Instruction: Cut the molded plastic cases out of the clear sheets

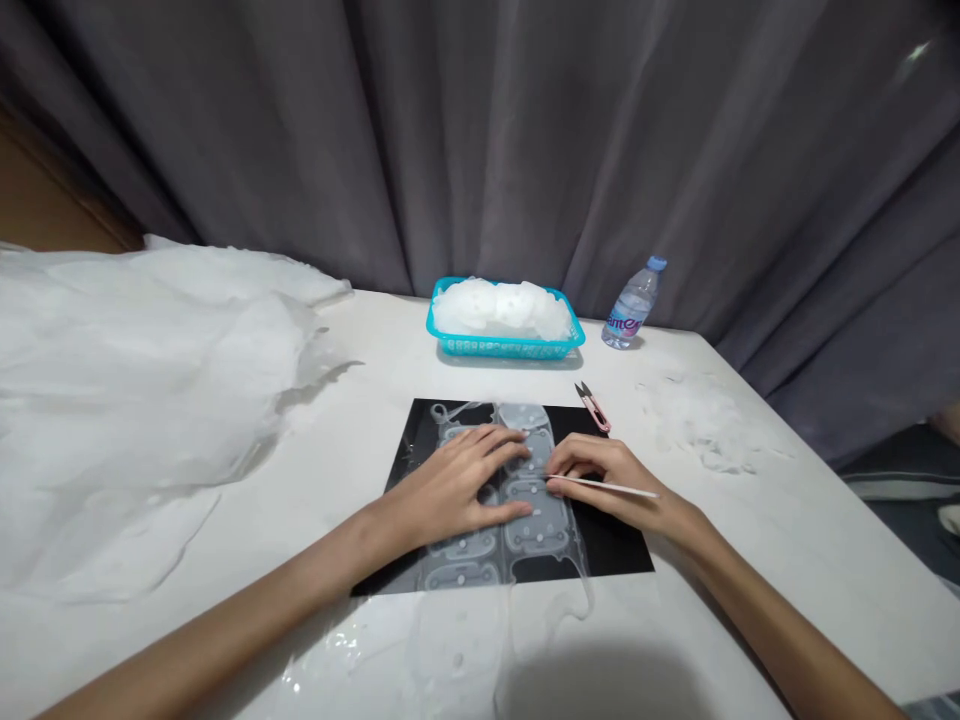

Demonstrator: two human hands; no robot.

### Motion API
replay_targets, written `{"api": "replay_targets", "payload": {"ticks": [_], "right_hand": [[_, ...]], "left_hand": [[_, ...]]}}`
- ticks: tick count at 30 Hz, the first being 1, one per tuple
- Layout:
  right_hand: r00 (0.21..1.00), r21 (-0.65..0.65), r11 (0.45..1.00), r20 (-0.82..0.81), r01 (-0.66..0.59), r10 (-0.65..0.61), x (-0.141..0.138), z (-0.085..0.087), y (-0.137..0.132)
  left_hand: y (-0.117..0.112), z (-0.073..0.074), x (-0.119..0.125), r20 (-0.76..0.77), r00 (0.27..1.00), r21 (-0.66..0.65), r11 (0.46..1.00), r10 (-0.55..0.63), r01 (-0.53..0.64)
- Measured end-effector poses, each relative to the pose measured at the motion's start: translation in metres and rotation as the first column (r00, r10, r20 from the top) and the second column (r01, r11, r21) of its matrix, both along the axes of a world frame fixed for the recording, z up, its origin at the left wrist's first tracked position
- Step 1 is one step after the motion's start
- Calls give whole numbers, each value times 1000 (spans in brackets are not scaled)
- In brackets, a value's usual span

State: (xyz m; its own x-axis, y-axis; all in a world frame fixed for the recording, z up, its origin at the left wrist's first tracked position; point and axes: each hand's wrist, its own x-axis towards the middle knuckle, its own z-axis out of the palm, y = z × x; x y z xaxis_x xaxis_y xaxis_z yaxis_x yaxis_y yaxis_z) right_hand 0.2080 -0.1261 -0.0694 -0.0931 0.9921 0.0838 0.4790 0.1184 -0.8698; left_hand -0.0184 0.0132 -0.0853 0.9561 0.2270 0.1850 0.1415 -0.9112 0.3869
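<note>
A translucent molded sheet [536,515] with rounded rectangular panels lies over a black mat [619,545] and hangs past its near edge. My left hand [480,475] rests on the sheet with its fingers spread. In my right hand [604,475] is a thin white stick [619,488], pinched between the fingers. The stick's tip end meets the sheet's right side, near the gap between two panels; the exact contact is hidden by my fingers. Just beyond my right hand lies a pair of pink thread snips [594,408], partly over the mat's far edge.
A turquoise basket [510,348] heaped with whitish translucent pieces [502,308] stands at the back. Right of it is a water bottle [634,305]. A big pile of translucent sheets [135,400] covers the table's left. Thin clear scraps [705,425] lie at right. Grey curtains [480,140] hang behind.
</note>
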Motion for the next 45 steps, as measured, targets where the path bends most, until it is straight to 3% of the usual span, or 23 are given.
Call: {"api": "replay_targets", "payload": {"ticks": [6,11,16,26,45], "right_hand": [[999,102,994,50,-23,18,-1,-5,-1],[997,109,994,80,-29,21,-3,-5,-1],[991,121,991,128,-62,46,-4,-5,-1],[974,174,977,210,-122,84,-9,0,-3],[953,217,970,301,-108,39,-18,-3,-2]], "left_hand": [[20,-1,8,8,1000,4,1000,14,-14],[10,-2,9,94,995,36,999,14,-18],[-3,-3,7,88,994,-106,992,-61,71],[-3,-12,7,79,994,-244,968,73,-51],[-3,-10,8,83,994,-245,968,76,-54]]}}
